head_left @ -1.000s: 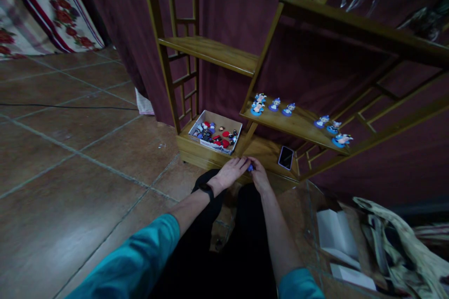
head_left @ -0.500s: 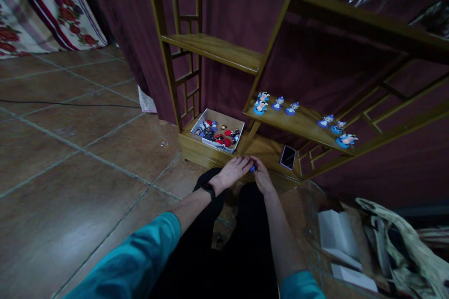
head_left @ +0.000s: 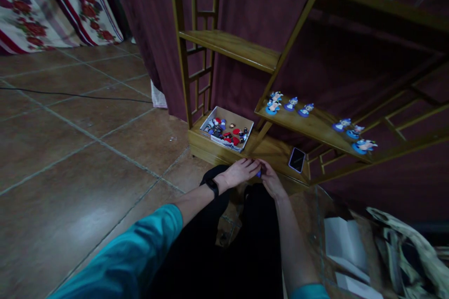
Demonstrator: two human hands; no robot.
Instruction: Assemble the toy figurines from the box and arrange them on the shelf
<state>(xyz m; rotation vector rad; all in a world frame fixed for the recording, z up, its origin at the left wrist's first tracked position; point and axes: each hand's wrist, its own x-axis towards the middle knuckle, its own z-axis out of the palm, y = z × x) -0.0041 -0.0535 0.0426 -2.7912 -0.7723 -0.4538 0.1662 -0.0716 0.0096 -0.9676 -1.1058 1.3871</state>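
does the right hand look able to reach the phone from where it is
Probably yes: the phone lies on the low shelf near the right hand, with nothing visible between them, though that hand seems busy with a purple piece.

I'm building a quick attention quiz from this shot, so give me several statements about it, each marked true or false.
1. The left hand and right hand meet at a small purple object. True.
2. The open box is empty. False: small pieces, some red, lie in it.
3. Figurines stand on a wooden shelf. True.
4. The phone lies inside the box. False: it lies outside, to the box's right.
5. The left sleeve is red. False: it is teal.
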